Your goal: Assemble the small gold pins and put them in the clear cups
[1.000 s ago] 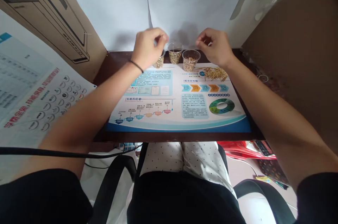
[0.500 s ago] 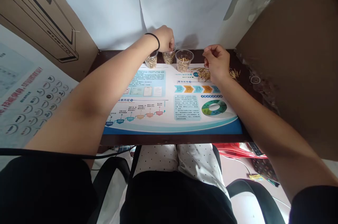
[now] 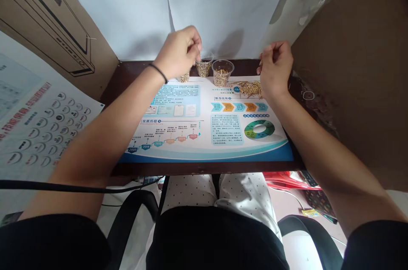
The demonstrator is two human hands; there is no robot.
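My left hand (image 3: 182,51) is raised with its fingertips pinched, beside the rim of the middle clear plastic cup (image 3: 204,67); anything between them is too small to name. The left cup (image 3: 184,77), partly behind that hand, holds small gold-coloured pieces, as do the middle cup and the right cup (image 3: 222,74). Over at the right, my right hand (image 3: 276,68) is closed with its fingers curled; what it may hold is hidden. Beside it on the printed sheet lies a pile of thin gold-coloured metal pins (image 3: 250,89).
The printed sheet (image 3: 178,144) covers much of the dark table (image 3: 204,169). A white wall panel (image 3: 207,11) stands behind, a cardboard box (image 3: 54,19) at left, a brown panel (image 3: 353,79) at right. A black cable (image 3: 63,186) crosses the lower left.
My left hand has moved left, off the middle cup, and now hides part of the left cup. My right hand has shifted right and up, away from the cups.
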